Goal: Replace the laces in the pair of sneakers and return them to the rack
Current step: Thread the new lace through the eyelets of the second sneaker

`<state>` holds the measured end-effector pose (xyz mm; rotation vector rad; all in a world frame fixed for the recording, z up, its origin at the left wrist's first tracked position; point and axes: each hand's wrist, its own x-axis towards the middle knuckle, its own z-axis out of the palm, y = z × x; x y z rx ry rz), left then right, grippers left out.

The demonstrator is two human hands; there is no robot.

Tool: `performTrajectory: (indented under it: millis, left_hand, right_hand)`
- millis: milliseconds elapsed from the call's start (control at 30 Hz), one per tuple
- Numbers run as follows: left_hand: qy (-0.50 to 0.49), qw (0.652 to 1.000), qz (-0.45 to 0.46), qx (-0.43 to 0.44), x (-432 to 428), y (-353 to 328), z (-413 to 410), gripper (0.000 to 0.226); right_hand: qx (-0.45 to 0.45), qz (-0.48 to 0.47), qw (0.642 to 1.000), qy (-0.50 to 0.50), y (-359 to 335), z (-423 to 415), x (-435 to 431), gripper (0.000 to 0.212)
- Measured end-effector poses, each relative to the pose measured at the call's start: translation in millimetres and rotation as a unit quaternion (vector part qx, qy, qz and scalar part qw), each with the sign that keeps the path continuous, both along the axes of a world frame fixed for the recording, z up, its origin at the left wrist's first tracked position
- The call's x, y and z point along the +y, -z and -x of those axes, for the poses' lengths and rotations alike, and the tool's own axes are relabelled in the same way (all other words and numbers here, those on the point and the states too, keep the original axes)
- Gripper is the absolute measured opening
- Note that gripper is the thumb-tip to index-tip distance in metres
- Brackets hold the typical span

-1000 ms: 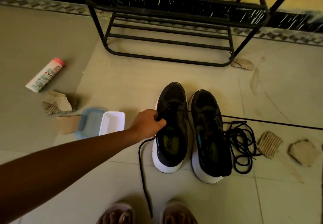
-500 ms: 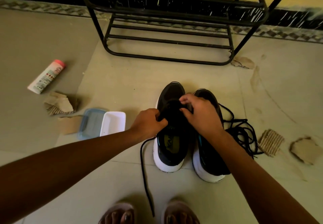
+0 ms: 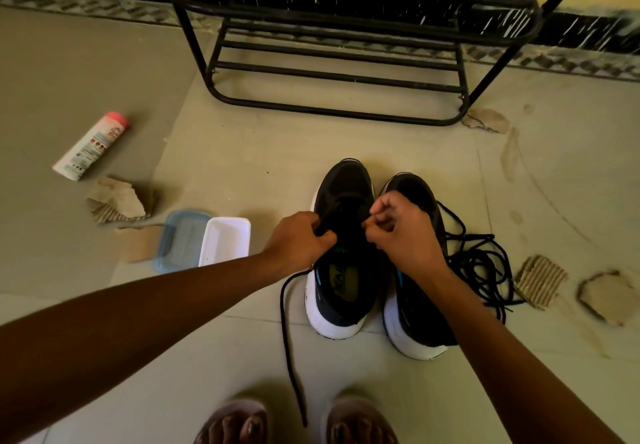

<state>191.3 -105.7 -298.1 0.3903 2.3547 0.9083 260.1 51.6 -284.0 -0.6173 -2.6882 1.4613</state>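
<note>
Two black sneakers with white soles stand side by side on the floor, the left sneaker and the right sneaker. My left hand grips the left sneaker's upper at its left eyelet edge. My right hand pinches a black lace at the sneaker's right eyelet side. One black lace end trails from under my left hand toward my feet. A tangle of black lace lies right of the right sneaker. The black metal rack stands behind the shoes.
A white tray and a blue lid lie left of the sneakers. A white tube with a pink cap lies further left. Cardboard scraps are scattered on both sides. My sandalled feet are at the bottom edge.
My right hand came in from the right, reached the left sneaker's laces and now pinches the lace nearer the tongue. The taut lace to the right went slack. My left hand stayed put.
</note>
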Motion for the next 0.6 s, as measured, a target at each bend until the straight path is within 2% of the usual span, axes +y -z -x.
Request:
performTrajectory:
  millis: [67, 167, 267, 367, 433, 500, 600]
  left_hand:
    - [0.022, 0.999, 0.004, 0.040, 0, -1, -1, 0.036]
    - [0.044, 0.995, -0.033, 0.084, 2, -10, 3, 0.041]
    - [0.038, 0.994, -0.080, 0.062, 7, -22, 13, 0.038]
    - [0.019, 0.992, -0.126, 0.005, 13, -34, 21, 0.035]
    - [0.019, 0.991, -0.130, -0.014, 18, -42, 23, 0.035]
    - [0.032, 0.993, -0.114, -0.010, 20, -47, 25, 0.035]
    - [0.095, 0.994, -0.043, -0.044, 15, -52, 22, 0.033]
  right_hand:
    - [-0.016, 0.059, 0.998, 0.008, -5, -6, -5, 0.025]
    - [-0.041, 0.087, 0.995, 0.017, -12, -12, -10, 0.021]
    - [-0.065, 0.128, 0.989, 0.017, -18, -16, -15, 0.018]
    - [-0.079, 0.178, 0.981, 0.025, -21, -22, -22, 0.017]
    - [-0.082, 0.267, 0.958, 0.062, -23, -24, -27, 0.013]
    - [-0.096, 0.366, 0.919, 0.112, -25, -24, -30, 0.014]
    - [-0.077, 0.451, 0.872, 0.176, -25, -20, -27, 0.017]
